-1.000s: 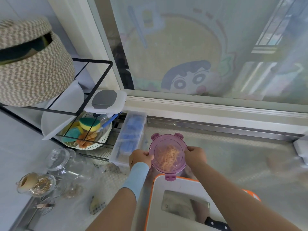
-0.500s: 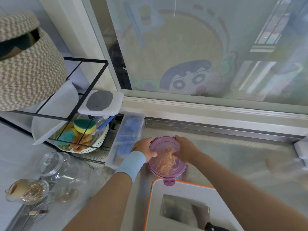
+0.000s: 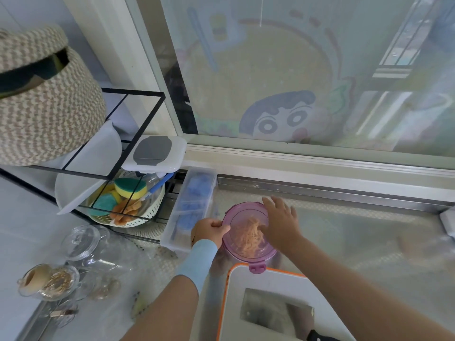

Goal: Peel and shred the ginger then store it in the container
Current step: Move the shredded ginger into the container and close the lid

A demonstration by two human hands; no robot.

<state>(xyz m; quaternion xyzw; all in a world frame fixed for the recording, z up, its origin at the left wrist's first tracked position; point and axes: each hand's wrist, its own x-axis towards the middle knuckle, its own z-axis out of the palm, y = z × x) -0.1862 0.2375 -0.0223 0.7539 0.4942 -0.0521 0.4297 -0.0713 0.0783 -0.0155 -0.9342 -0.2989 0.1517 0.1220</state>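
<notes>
**Item:** round purple container [image 3: 246, 257], lid [image 3: 240, 215] on, standing on the steel counter [image 3: 357, 230] just beyond the cutting board [image 3: 258, 281].

**Contents:** shredded ginger [image 3: 248, 236], a pale orange heap seen through the see-through lid. No ginger shows on the board.

**Left hand** [image 3: 209, 232]: at the container's left edge, fingers curled and pinching the rim. It may be on a side clasp there, but the hand covers that spot and this cannot be told.

**Right hand** [image 3: 280, 223]: laid on the right and far part of the lid, fingers [image 3: 269, 204] straight and spread, palm down as if pressing.

**Near clasp** [image 3: 257, 267]: juts outward over the board's edge and looks not yet folded down.

**Also present:** cleaver [image 3: 275, 310] lying flat on the board.

**Step in hand, as judged:** the last one, closing the container. Peeling, shredding and filling look finished.

**Next move calls for:** steady downward pressure on the lid so it seats evenly, then each clasp snapped down in turn, with one hand bracing the container so it does not slide on the smooth counter.
</notes>
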